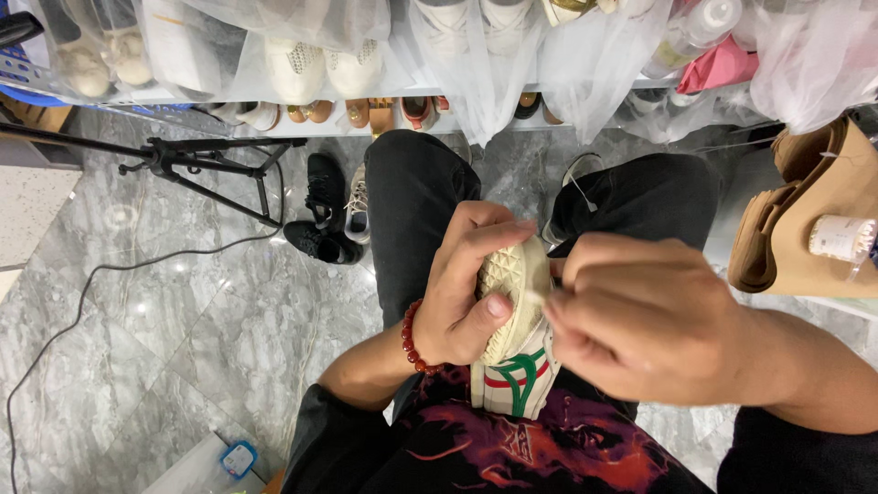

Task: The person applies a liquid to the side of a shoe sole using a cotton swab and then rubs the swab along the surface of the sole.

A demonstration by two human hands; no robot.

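Holding a cream sneaker (pixel 515 320) sole-up above the lap, the left hand (pixel 462 288) has its grip clamped around the toe, thumb on the sole edge; the right hand (pixel 640 316) pinches together at the sole's right rim, beside that grip.

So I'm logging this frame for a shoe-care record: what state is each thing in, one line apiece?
Left hand: gripping the sneaker, thumb on the sole edge.
Right hand: fingers pinched at the sole's rim.
Sneaker: held toe up over the lap, cream sole facing the camera.
Black shoes: standing on the floor, unworn.
Tripod: legs spread, standing.
Shelf shoes: wrapped in clear plastic bags.
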